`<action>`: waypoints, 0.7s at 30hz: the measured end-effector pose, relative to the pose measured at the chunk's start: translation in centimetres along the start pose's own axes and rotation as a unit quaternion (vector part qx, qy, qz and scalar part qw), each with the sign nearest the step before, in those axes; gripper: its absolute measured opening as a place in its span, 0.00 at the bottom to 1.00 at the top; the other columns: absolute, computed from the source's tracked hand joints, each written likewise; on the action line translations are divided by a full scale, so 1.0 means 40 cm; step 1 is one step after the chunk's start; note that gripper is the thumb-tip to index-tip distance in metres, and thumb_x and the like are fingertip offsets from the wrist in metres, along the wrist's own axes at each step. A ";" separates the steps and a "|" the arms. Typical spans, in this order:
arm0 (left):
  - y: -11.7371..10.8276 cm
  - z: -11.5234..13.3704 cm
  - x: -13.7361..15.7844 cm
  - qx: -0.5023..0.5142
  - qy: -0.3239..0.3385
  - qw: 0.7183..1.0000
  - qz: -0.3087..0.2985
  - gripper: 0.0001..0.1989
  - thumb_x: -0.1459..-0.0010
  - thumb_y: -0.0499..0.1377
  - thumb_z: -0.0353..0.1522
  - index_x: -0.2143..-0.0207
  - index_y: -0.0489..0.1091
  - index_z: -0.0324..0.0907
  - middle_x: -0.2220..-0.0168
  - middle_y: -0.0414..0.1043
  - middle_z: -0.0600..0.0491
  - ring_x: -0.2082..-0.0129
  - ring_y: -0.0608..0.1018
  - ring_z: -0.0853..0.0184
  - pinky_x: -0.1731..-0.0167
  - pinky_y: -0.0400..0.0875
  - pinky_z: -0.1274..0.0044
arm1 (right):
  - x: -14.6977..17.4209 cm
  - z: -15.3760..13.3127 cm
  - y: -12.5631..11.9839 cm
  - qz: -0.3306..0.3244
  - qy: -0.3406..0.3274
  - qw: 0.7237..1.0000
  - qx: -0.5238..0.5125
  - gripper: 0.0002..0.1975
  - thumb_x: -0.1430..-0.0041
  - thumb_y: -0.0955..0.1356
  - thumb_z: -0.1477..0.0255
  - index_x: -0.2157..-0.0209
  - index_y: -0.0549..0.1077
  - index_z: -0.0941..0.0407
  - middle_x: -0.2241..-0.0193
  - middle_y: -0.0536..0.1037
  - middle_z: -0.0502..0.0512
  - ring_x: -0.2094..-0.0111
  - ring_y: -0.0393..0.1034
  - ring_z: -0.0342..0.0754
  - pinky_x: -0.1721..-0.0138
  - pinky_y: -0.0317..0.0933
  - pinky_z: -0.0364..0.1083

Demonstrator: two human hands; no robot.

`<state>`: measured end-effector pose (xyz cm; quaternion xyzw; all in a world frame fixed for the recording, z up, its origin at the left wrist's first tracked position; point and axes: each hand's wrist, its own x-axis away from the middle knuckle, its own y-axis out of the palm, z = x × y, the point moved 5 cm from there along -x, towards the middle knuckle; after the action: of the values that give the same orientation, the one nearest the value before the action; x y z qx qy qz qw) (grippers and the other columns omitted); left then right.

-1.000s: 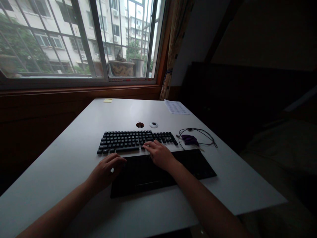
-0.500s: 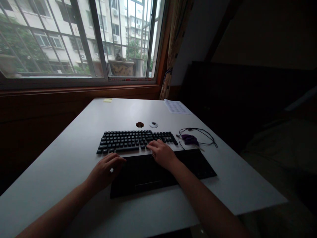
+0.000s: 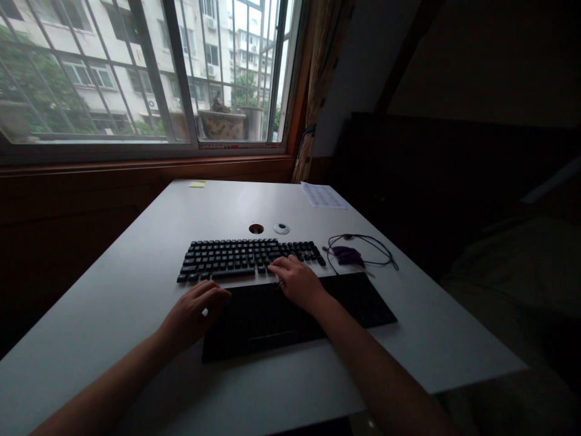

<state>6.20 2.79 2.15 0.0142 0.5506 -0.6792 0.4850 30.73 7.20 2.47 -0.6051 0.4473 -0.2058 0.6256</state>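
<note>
Loose black keycaps (image 3: 227, 257) lie in keyboard-like rows on the white table (image 3: 136, 242). In front of them, slightly turned, is a flat black keyboard (image 3: 276, 318), its surface too dark to make out. My right hand (image 3: 297, 281) reaches over the keyboard's back edge, thumb and fingertips pinched at a keycap (image 3: 262, 269) right of the long space-bar cap (image 3: 233, 274). The fingertips partly hide that cap. My left hand (image 3: 197, 312) is curled around the keyboard's back left corner, a small gap showing between thumb and fingers.
A black cable (image 3: 381, 245) loops beside a dark purple bundle (image 3: 348, 255) on the right. Behind the keycaps are a round table hole (image 3: 256, 229) and its white cover (image 3: 281, 228). Printed paper (image 3: 324, 195) and a yellow note (image 3: 197, 184) lie along the far edge, below a barred window.
</note>
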 end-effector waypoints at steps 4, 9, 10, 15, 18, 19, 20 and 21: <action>0.001 -0.005 0.002 0.004 -0.003 1.000 -0.013 0.09 0.36 0.54 0.26 0.57 0.71 0.42 0.65 0.71 0.51 0.68 0.73 0.68 0.69 0.70 0.78 | 0.005 0.008 -0.063 0.097 0.010 0.992 -0.083 0.16 0.36 0.62 0.78 0.49 0.73 0.54 0.54 0.75 0.58 0.53 0.65 0.51 0.48 0.61 0.51; -0.004 0.001 -0.002 0.005 0.000 1.000 -0.019 0.08 0.36 0.54 0.26 0.58 0.72 0.41 0.65 0.71 0.51 0.68 0.73 0.68 0.69 0.69 0.78 | 0.039 0.040 -0.189 0.169 0.071 0.963 -0.197 0.14 0.31 0.58 0.70 0.57 0.74 0.56 0.60 0.76 0.57 0.56 0.69 0.49 0.52 0.62 0.48; -0.005 0.002 -0.003 0.005 0.002 1.000 -0.018 0.08 0.36 0.54 0.26 0.59 0.72 0.41 0.66 0.72 0.51 0.68 0.73 0.68 0.69 0.69 0.78 | 0.051 0.049 -0.209 0.165 0.092 0.959 -0.211 0.15 0.30 0.57 0.69 0.60 0.74 0.56 0.62 0.76 0.56 0.59 0.70 0.48 0.55 0.62 0.47; -0.003 0.000 -0.002 0.005 0.002 1.000 -0.024 0.08 0.35 0.53 0.26 0.59 0.72 0.41 0.65 0.72 0.50 0.67 0.73 0.67 0.66 0.69 0.77 | 0.149 0.077 -0.276 0.177 0.189 0.946 -0.193 0.19 0.30 0.56 0.64 0.71 0.70 0.55 0.71 0.73 0.52 0.66 0.69 0.48 0.62 0.60 0.45; 0.001 -0.003 0.001 0.000 0.002 0.999 -0.034 0.08 0.35 0.54 0.27 0.59 0.72 0.41 0.65 0.72 0.50 0.65 0.73 0.66 0.65 0.69 0.76 | 0.224 0.086 -0.263 0.133 0.274 0.935 -0.179 0.22 0.30 0.55 0.60 0.72 0.70 0.54 0.80 0.71 0.48 0.75 0.68 0.46 0.71 0.57 0.44; 0.003 -0.003 0.001 -0.002 0.003 0.999 -0.039 0.08 0.35 0.54 0.27 0.59 0.72 0.42 0.65 0.72 0.50 0.65 0.73 0.66 0.65 0.69 0.75 | 0.248 0.086 -0.251 0.109 0.300 0.929 -0.186 0.22 0.31 0.56 0.59 0.72 0.71 0.54 0.83 0.68 0.46 0.80 0.66 0.45 0.75 0.55 0.43; 0.004 -0.003 0.002 -0.005 0.004 0.999 -0.044 0.08 0.35 0.54 0.27 0.59 0.72 0.42 0.64 0.72 0.49 0.65 0.73 0.65 0.65 0.69 0.75 | 0.268 0.083 -0.240 0.083 0.313 0.926 -0.193 0.22 0.32 0.56 0.57 0.71 0.71 0.54 0.86 0.66 0.45 0.83 0.65 0.45 0.77 0.54 0.43; 0.006 -0.003 0.002 -0.007 0.006 0.999 -0.049 0.08 0.35 0.54 0.27 0.59 0.72 0.42 0.64 0.72 0.49 0.65 0.72 0.65 0.65 0.69 0.75 | 0.286 0.079 -0.230 0.065 0.321 0.924 -0.198 0.22 0.32 0.57 0.56 0.71 0.72 0.54 0.87 0.66 0.45 0.84 0.64 0.45 0.78 0.54 0.43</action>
<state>6.26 2.86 1.86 -0.0119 0.5584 -0.6982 0.4477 41.79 -1.79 7.16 -0.5873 0.6944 -0.2555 0.3280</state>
